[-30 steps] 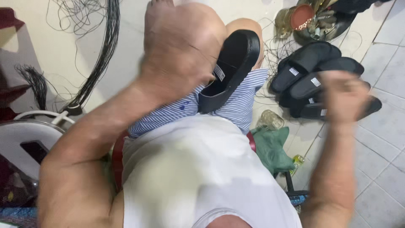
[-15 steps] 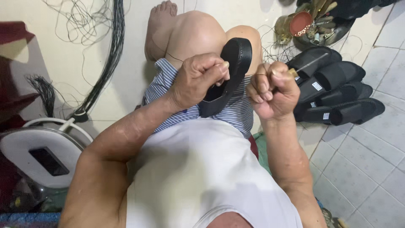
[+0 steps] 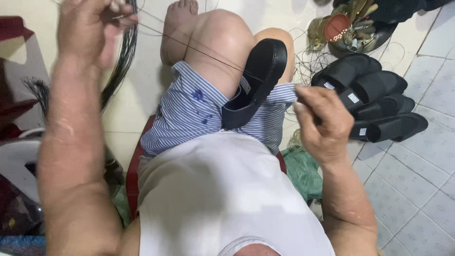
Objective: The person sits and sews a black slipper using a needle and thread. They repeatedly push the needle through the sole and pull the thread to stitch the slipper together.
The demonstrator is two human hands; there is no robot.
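A black sandal stands on edge in my lap, wedged between my thighs on striped blue shorts. My left hand is raised at the upper left, fingers pinched on a thin dark thread that runs taut down to the sandal. My right hand hovers just right of the sandal, fingers curled and pinched together; whether it grips the thread's other end or a needle I cannot tell.
A pile of black sandals lies on the tiled floor at right. Behind it sits a bowl of tools and a small tin. A bundle of black cord hangs at left. A white appliance is at far left.
Both hands left the sandal. The left hand swung up and to the left, pulling the thread taut. The right hand moved down and right of the sandal.
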